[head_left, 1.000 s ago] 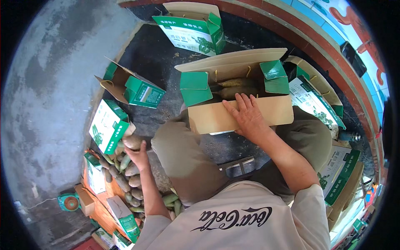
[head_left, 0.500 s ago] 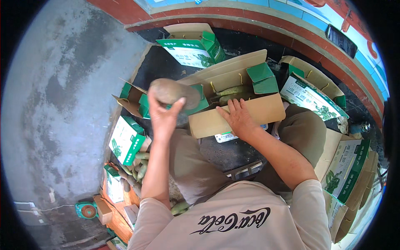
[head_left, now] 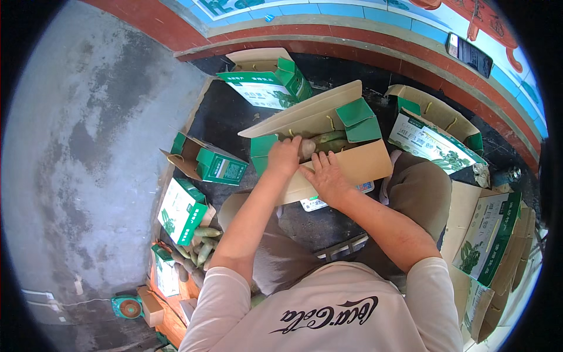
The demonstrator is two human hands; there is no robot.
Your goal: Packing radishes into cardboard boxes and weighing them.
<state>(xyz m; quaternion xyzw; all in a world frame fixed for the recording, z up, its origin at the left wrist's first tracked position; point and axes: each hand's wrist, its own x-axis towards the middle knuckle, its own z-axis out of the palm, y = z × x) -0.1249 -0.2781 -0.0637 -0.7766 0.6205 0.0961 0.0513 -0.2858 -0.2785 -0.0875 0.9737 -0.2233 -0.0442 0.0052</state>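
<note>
Head view: an open cardboard box [head_left: 346,167] with green flaps sits in front of the person's knees, holding long green fruits [head_left: 326,139]. Around that box lie more green-and-white cartons [head_left: 220,166], and a heap of loose fruits [head_left: 199,246] lies to its lower left. The left hand [head_left: 284,156], fingers curled shut on a brownish fruit [head_left: 307,148], reaches inside. The right hand [head_left: 326,178] presses flat, fingers spread, on the box's front wall.

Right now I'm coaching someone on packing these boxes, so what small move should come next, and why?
Probably let the left hand release the brownish fruit and draw back. It already sits inside the open carton beside the green fruits, and the right hand lies flat on the front flap, steadying the carton.
</note>
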